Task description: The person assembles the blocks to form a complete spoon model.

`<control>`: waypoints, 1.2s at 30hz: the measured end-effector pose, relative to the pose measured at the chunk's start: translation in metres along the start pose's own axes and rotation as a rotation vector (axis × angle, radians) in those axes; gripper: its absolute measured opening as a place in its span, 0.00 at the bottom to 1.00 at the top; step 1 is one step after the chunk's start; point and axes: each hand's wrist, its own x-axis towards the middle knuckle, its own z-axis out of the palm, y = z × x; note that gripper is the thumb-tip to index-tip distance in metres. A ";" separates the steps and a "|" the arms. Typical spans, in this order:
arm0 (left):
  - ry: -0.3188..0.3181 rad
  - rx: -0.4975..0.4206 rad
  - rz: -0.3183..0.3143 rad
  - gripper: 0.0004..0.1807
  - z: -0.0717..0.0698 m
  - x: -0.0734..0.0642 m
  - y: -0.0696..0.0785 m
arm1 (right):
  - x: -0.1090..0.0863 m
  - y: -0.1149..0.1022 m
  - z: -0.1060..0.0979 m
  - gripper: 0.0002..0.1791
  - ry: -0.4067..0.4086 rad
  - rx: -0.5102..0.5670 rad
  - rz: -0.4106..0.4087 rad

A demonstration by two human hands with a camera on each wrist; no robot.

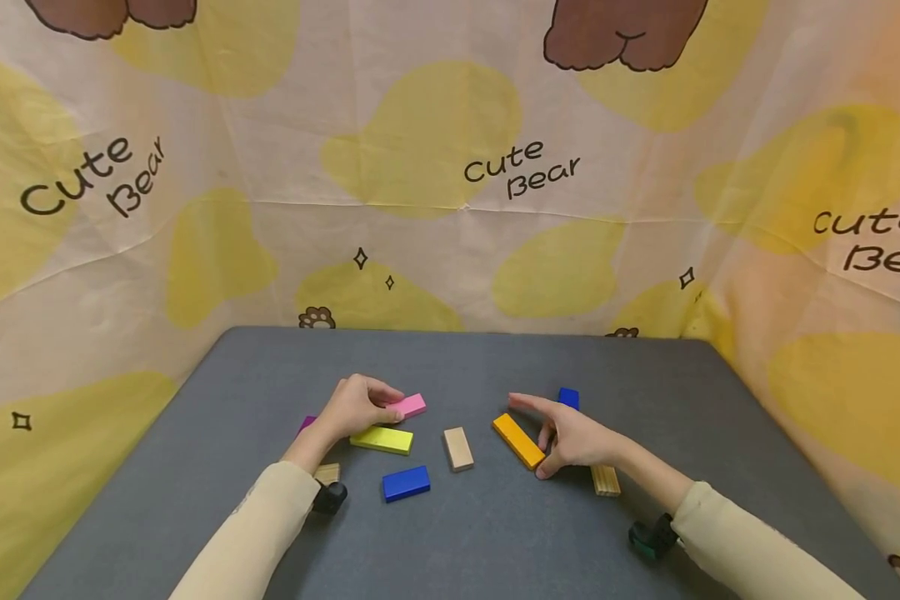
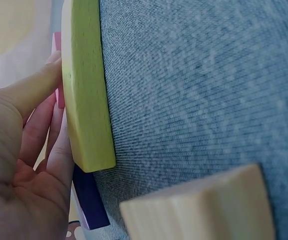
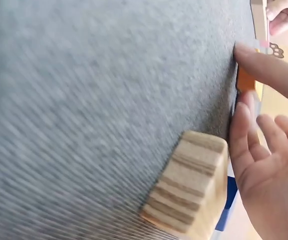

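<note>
My left hand (image 1: 358, 407) pinches a pink block (image 1: 412, 406) between thumb and fingers, just beyond a yellow-green block (image 1: 381, 440). In the left wrist view, the yellow-green block (image 2: 86, 95) partly hides the pink block (image 2: 57, 95). My right hand (image 1: 573, 432) holds the near end of an orange block (image 1: 517, 440) between thumb and a finger, while its index finger stretches out above the far end. In the right wrist view, the orange block (image 3: 246, 79) shows between thumb and finger. The exact finger contact is partly hidden.
A plain wooden block (image 1: 458, 450) and a blue block (image 1: 406, 484) lie between the hands. Near the left wrist are a purple block (image 1: 307, 422) and a wooden block (image 1: 327, 473). Another blue block (image 1: 568, 397) and a striped wooden block (image 1: 605, 481) lie by the right hand.
</note>
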 end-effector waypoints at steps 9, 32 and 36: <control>0.004 0.001 -0.001 0.14 0.001 0.001 -0.001 | 0.010 0.002 -0.003 0.58 -0.073 -0.011 -0.038; 0.011 -0.003 -0.015 0.15 0.003 0.003 -0.005 | 0.001 -0.015 0.041 0.52 0.225 -0.056 0.099; 0.006 -0.005 -0.006 0.15 0.002 0.003 -0.005 | -0.004 -0.019 0.040 0.42 0.324 0.119 0.190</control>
